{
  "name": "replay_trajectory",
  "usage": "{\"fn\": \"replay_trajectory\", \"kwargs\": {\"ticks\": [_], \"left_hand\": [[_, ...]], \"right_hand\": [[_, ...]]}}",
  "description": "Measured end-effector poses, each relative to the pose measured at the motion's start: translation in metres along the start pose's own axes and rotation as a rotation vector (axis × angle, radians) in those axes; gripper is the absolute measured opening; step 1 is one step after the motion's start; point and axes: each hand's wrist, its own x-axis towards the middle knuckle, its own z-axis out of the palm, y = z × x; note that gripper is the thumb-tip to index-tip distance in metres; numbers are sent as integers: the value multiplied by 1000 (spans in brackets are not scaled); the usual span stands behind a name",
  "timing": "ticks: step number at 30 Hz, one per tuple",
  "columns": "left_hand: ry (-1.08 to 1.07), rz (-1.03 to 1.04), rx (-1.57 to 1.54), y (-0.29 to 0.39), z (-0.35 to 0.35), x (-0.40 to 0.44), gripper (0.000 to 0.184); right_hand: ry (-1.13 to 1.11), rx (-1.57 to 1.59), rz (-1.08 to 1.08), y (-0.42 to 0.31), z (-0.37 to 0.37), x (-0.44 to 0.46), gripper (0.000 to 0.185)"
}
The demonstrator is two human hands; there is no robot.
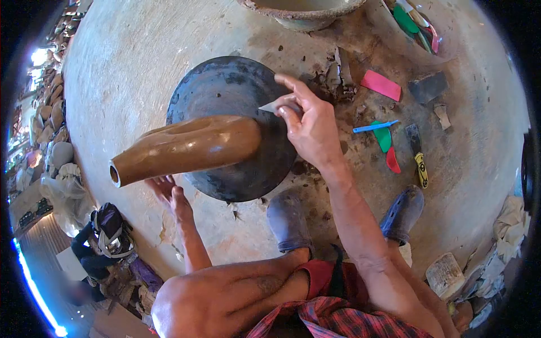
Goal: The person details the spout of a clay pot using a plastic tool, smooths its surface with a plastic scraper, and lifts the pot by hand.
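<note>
A long brown clay piece [197,145], glossy and wet-looking, lies across the dark round wheel [220,90]. Its hollow open end points to the lower left, past the wheel's edge. Over the wheel's right side, my right hand [307,121] pinches a small pointed grey tool [270,106] between thumb and fingers, its tip to the left and apart from the clay. Below the clay's open end is my left hand [169,194], fingers spread and partly hidden behind the piece; whether it touches the clay cannot be made out.
Right of the wheel lie a pink piece [381,85], a blue tool [375,127], green and red pieces, and a yellow-handled scraper [421,163]. A basin [307,17] stands at the top. A person [93,253] is at the lower left.
</note>
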Motion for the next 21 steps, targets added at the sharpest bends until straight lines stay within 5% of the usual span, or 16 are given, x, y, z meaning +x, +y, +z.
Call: {"fn": "replay_trajectory", "kwargs": {"ticks": [2, 5, 8, 14, 21], "left_hand": [[-15, 21, 36, 7, -9, 1, 89], [-51, -28, 91, 13, -19, -1, 89], [-110, -134, 150, 15, -29, -11, 89], [-192, -310, 214, 15, -38, -21, 89], [-228, -398, 228, 14, -36, -17, 89]], "right_hand": [[-8, -74, 1, -1, 3, 3, 28], [-1, -275, -271, 10, 11, 12, 15], [-103, -196, -61, -4, 11, 20, 16], [-305, -404, -113, 7, 17, 39, 21], [-467, -264, -37, -12, 8, 37, 21]]}}
